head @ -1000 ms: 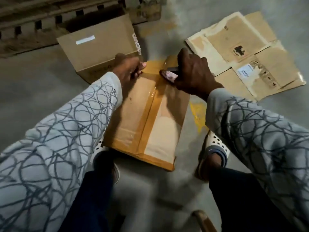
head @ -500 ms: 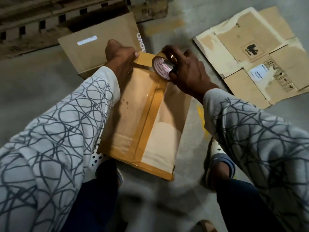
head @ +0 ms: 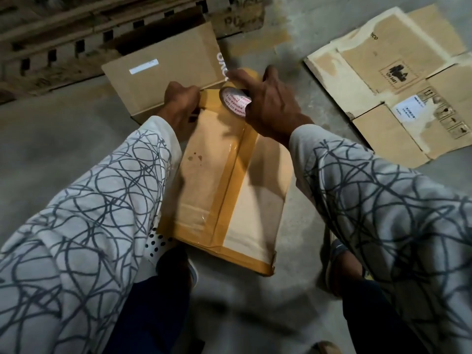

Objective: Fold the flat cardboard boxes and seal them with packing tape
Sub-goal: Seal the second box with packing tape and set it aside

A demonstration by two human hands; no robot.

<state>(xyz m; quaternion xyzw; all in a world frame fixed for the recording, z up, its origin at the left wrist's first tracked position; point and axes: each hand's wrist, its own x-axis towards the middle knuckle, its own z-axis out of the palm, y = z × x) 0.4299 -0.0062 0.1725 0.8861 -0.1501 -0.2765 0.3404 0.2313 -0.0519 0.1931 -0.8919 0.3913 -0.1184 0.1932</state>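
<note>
A wooden pallet (head: 63, 34) lies along the far left of the concrete floor (head: 51, 139), its slats dim and hard to make out. In front of it is a closed carton (head: 163, 70) with a white label; its near right corner is covered by the hands.

The left hand (head: 181, 103) is curled over the far-left corner of the box (head: 258, 208), gripping it and pinning the end of a short stretch of tape (head: 209, 94) that runs along the far edge. Its fingertips are hidden beyond the edge.

The box rests on the floor between the person's feet. Its long axis runs away from the person, leaning slightly right at the far end. A taped seam (head: 229, 190) follows that axis down the middle. The near-left corner is hidden by the patterned left sleeve (head: 102, 200).

The tape roll (head: 233, 98) stands on edge at the box's far end, its red-printed core facing the camera. The print is too blurred to read. The right hand (head: 270, 106) grips the roll from above, fingers wrapped over its rim.

Flattened boxes (head: 383, 72) lie on the far right of the floor, cut off by the frame.
</note>
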